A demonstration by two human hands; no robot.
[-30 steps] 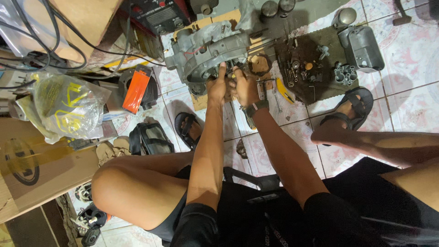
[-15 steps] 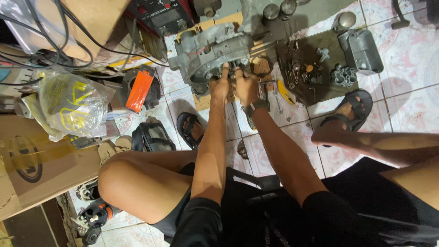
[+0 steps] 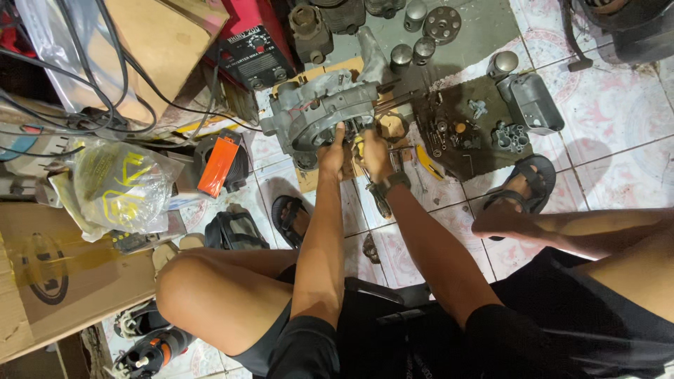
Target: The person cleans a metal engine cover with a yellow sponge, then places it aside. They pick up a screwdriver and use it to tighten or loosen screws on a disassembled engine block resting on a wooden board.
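From the head camera, the grey engine casing (image 3: 319, 112) sits on a cardboard sheet (image 3: 309, 179) on the tiled floor (image 3: 618, 119), hemmed in closely: a red machine (image 3: 246, 49) and metal cylinders (image 3: 414, 52) crowd its far side, a dark mat of small parts (image 3: 463, 133) lies just to its right, and an orange-and-black tool (image 3: 219, 163) sits to its left. The only open floor is the tiles at far right. Both arms reach straight forward between the knees. The left hand (image 3: 333, 154) touches the casing's near edge, fingers curled against it; the right hand (image 3: 374, 153), just beside it, is closed around a small tool too hidden to identify.
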